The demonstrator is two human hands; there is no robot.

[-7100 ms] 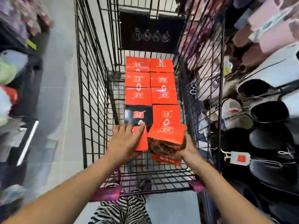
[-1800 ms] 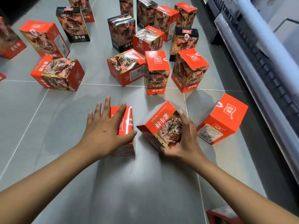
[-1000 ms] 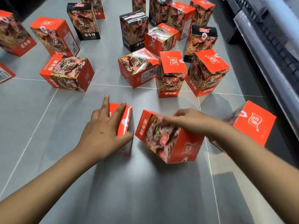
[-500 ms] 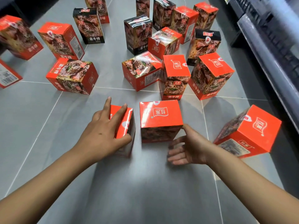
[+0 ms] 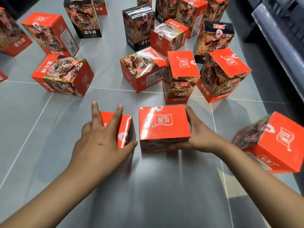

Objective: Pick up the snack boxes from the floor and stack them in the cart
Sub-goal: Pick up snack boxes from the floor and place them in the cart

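Note:
Two red snack boxes stand side by side on the grey tile floor right in front of me. My left hand (image 5: 102,142) lies over the narrower red box (image 5: 125,127), fingers spread across its top and thumb curled round its near corner. My right hand (image 5: 197,137) grips the wider red box (image 5: 162,124) from the right, with fingers along its far right edge and thumb under its near face. The cart is out of view.
Several more red and black snack boxes (image 5: 181,76) stand or lie on the floor beyond my hands. One red box (image 5: 279,142) sits tilted at the right. A dark shelf base (image 5: 279,38) runs along the upper right.
My right hand, loose beside the wider box half a second ago, has closed round its right side. The left hand has stayed on its box.

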